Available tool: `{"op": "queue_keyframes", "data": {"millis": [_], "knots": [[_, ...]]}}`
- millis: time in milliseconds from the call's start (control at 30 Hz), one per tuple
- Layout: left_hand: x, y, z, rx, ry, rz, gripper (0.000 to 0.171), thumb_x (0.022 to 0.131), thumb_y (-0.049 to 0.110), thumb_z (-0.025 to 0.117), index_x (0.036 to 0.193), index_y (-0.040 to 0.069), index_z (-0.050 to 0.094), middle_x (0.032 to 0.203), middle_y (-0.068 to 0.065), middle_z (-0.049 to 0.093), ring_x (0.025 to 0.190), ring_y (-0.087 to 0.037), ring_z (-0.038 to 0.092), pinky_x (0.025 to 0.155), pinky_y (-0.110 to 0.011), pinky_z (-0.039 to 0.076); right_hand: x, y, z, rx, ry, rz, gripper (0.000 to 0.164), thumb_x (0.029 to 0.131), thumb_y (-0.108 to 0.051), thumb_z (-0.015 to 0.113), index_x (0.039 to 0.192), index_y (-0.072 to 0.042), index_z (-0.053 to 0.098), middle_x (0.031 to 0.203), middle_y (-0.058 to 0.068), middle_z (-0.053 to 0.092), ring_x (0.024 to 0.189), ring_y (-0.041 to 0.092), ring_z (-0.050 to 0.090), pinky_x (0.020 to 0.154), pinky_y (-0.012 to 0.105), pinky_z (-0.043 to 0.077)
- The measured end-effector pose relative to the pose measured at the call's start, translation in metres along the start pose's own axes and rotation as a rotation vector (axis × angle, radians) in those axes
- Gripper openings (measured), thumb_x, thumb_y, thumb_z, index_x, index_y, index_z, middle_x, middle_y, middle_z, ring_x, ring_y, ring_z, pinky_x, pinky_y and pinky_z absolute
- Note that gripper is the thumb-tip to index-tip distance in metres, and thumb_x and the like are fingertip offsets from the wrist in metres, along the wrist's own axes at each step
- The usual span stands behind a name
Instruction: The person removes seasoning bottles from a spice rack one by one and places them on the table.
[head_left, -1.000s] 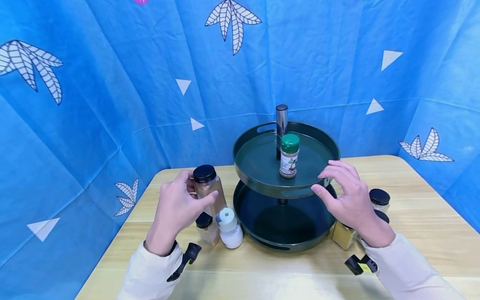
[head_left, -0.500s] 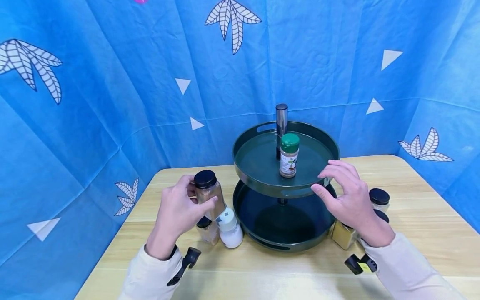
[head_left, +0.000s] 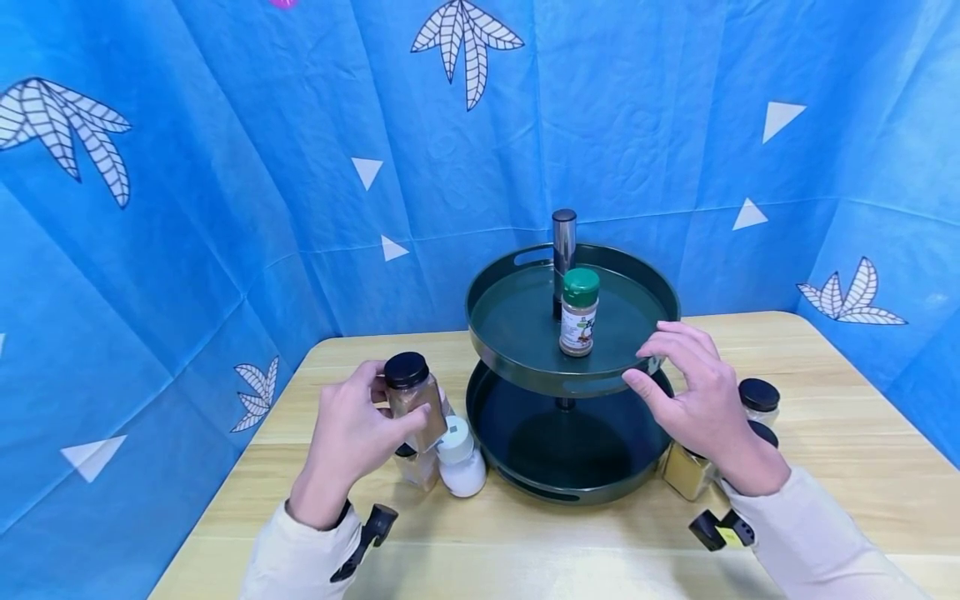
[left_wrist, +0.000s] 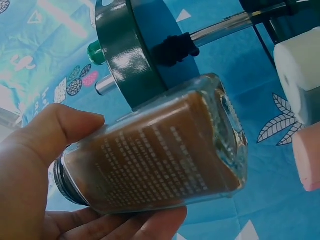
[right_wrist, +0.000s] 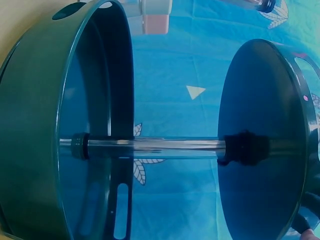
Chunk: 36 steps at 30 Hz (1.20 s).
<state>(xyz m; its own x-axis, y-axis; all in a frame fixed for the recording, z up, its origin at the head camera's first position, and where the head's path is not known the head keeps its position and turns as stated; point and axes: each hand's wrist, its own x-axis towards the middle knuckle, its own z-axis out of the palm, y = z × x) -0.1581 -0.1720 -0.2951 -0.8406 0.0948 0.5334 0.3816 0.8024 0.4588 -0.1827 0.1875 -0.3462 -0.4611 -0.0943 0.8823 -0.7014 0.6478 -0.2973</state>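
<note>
In the head view my left hand (head_left: pixel 352 425) grips a square glass spice jar (head_left: pixel 414 404) of brown powder with a black lid. The left wrist view shows printed text on this jar (left_wrist: pixel 150 155), thumb on one side and fingers on the other. It is off the table and tilted, above a smaller black-lidded jar (head_left: pixel 417 468) and a white shaker (head_left: pixel 462 471). My right hand (head_left: pixel 693 392) holds the right rim of a dark green two-tier round tray (head_left: pixel 517 371); one fingertip (right_wrist: pixel 308 235) shows at the right wrist view's lower corner. A green-capped spice bottle (head_left: pixel 578 325) stands upright on the upper tier.
Beside the tray on the right, partly behind my right hand, are a jar of yellow powder (head_left: pixel 686 472) and other black-lidded jars (head_left: pixel 759 396). A metal post (head_left: pixel 564 250) rises through both tiers. Blue patterned cloth (head_left: pixel 630 117) hangs behind the wooden table (head_left: pixel 525 558).
My left hand has brought the brown powder jar slightly lower and closer to the smaller jar. My right hand, the tray and the green-capped bottle stay in place.
</note>
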Motion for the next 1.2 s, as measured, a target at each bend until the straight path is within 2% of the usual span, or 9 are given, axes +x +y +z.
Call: {"op": "queue_keyframes", "data": {"millis": [300, 733, 933, 1200], "knots": [[-0.007, -0.007, 0.004, -0.006, 0.001, -0.04, 0.048, 0.063, 0.022, 0.082, 0.1, -0.001, 0.061, 0.081, -0.015, 0.071, 0.07, -0.022, 0.068, 0.058, -0.037, 0.061, 0.0, 0.002, 0.0, -0.003, 0.013, -0.011, 0.033, 0.078, -0.037, 0.075, 0.089, -0.006, 0.067, 0.09, 0.016, 0.069, 0.11, 0.037, 0.055, 0.086, 0.064, 0.047], [-0.012, -0.011, 0.002, 0.025, -0.036, -0.057, 0.045, 0.062, 0.025, 0.082, 0.095, 0.003, 0.06, 0.08, -0.011, 0.071, 0.071, -0.021, 0.066, 0.058, -0.037, 0.057, 0.0, -0.001, 0.0, -0.007, -0.004, 0.0, 0.026, 0.069, -0.018, 0.08, 0.089, -0.006, 0.067, 0.09, 0.016, 0.069, 0.111, 0.036, 0.054, 0.085, 0.064, 0.047], [-0.014, -0.012, -0.001, 0.022, -0.086, -0.063, 0.041, 0.064, 0.021, 0.078, 0.096, 0.004, 0.059, 0.082, -0.01, 0.07, 0.074, -0.021, 0.066, 0.059, -0.036, 0.057, 0.0, -0.002, 0.0, -0.012, -0.016, 0.01, 0.028, 0.065, -0.01, 0.08, 0.09, -0.007, 0.067, 0.091, 0.016, 0.069, 0.111, 0.036, 0.054, 0.085, 0.065, 0.047], [-0.017, -0.015, 0.0, 0.015, -0.145, -0.047, 0.044, 0.064, 0.019, 0.078, 0.1, 0.004, 0.057, 0.079, -0.007, 0.067, 0.072, -0.019, 0.062, 0.053, -0.03, 0.052, 0.0, -0.003, -0.001, -0.013, -0.015, 0.011, 0.029, 0.064, -0.009, 0.08, 0.09, -0.006, 0.067, 0.091, 0.016, 0.069, 0.111, 0.036, 0.054, 0.085, 0.065, 0.047]]}}
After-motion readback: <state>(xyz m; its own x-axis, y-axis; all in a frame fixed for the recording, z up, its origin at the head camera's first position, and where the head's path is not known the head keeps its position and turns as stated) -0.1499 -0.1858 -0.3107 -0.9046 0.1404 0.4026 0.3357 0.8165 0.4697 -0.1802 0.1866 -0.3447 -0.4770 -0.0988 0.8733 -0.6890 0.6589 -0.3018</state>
